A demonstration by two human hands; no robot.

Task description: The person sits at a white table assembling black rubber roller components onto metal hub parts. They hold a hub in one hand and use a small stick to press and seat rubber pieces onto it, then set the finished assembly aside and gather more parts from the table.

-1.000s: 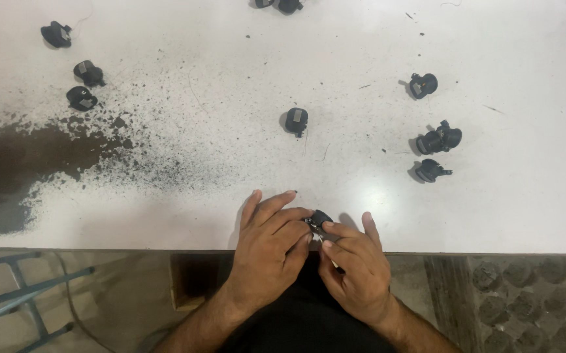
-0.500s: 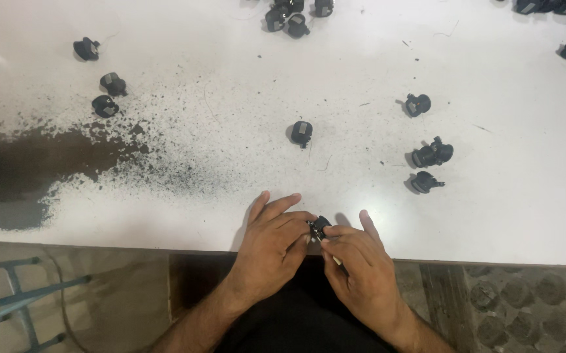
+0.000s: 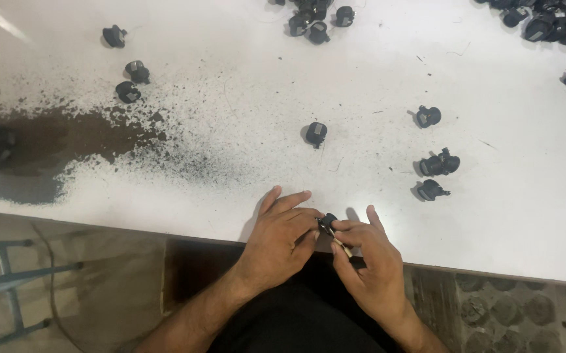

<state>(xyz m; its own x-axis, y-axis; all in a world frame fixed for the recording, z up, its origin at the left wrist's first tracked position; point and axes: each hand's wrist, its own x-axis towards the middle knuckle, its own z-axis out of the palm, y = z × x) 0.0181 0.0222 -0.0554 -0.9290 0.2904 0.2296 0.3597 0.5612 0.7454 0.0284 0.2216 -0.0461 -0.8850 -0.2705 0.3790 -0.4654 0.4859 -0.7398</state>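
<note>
At the near edge of the white table (image 3: 243,131), my left hand (image 3: 281,232) and my right hand (image 3: 368,258) meet around one small black part (image 3: 328,221). The left hand's fingers close over it from the left. My right hand pinches a thin stick-like tool (image 3: 339,242) with its tip at the part. Most of the part is hidden by my fingers.
More small black parts lie scattered on the table: one in the middle (image 3: 315,134), three at the right (image 3: 438,164), three at the upper left (image 3: 128,91), piles along the far edge (image 3: 312,18) and far right (image 3: 557,29). Dark powder (image 3: 67,140) stains the left side.
Both hands stay at the same spot on the table edge, working the part. The view has tilted so that more of the far side of the table shows.
</note>
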